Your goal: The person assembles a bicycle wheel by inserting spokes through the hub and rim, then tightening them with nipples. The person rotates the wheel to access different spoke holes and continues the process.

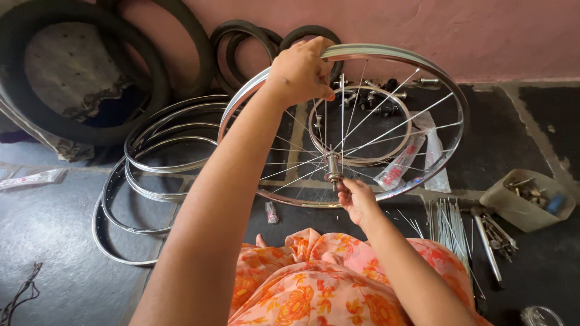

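Bare rims (151, 151) are stacked on the floor at left, below tyres (90, 66) leaned on a pink wall. At centre, a spoked wheel (423, 78) is held upright over the lap. Its top edge is gripped by the left hand (300, 71), fingers curled over the metal. The hub (333, 164) is met from below by the right hand (357, 199), fingertips pinched at the axle end. Lacing or truing seems under way; a steady rim and fine finger work are called for. Loose spokes (450, 223) and a parts tub (522, 199) are laid at right.
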{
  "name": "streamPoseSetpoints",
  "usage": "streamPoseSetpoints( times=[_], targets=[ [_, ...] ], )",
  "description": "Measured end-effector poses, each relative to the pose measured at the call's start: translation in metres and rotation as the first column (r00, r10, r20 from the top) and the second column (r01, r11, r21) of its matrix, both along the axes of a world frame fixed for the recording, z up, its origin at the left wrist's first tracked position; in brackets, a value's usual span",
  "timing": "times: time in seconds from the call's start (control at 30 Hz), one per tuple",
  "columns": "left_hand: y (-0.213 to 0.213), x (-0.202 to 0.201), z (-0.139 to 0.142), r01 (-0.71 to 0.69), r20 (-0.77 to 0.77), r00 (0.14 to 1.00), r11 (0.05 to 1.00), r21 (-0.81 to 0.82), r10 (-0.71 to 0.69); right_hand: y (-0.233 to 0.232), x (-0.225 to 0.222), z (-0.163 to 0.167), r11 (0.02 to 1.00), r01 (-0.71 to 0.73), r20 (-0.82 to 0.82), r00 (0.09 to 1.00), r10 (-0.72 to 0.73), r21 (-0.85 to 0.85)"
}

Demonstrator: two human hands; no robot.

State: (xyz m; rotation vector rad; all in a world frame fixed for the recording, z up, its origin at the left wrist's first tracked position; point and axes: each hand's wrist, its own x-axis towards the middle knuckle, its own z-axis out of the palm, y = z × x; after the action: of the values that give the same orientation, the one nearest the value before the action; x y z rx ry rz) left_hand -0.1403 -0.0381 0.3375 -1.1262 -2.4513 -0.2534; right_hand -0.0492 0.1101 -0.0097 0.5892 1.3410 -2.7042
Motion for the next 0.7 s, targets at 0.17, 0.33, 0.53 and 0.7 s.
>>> streamPoseSetpoints(
  times=[0.17, 0.33, 0.53, 0.7],
  targets=[
    [0.006, 0.002, -0.005, -0.101, 0.0, 0.995, 0.995, -0.009, 0.101, 0.0, 0.001, 0.015, 0.765, 0.416, -0.453, 0.872, -0.183, 0.492],
    [0.017, 0.006, -0.007, -0.09, -0.06, 0.994, 0.995, 0.049, 0.093, 0.003, -0.02, 0.064, 0.574, 0.42, -0.637, 0.73, 0.248, 0.703],
    [0.038, 0.02, 0.001, -0.221, 0.017, 0.975, 0.974, -0.046, 0.222, 0.011, -0.018, 0.084, 0.436, 0.277, -0.417, 0.868, 0.269, 0.857],
    [0.036, 0.015, 0.001, -0.205, 0.069, 0.977, 0.978, 0.023, 0.203, 0.028, -0.018, 0.059, 0.592, 0.297, -0.522, 0.815, 0.253, 0.75]
  ],
)
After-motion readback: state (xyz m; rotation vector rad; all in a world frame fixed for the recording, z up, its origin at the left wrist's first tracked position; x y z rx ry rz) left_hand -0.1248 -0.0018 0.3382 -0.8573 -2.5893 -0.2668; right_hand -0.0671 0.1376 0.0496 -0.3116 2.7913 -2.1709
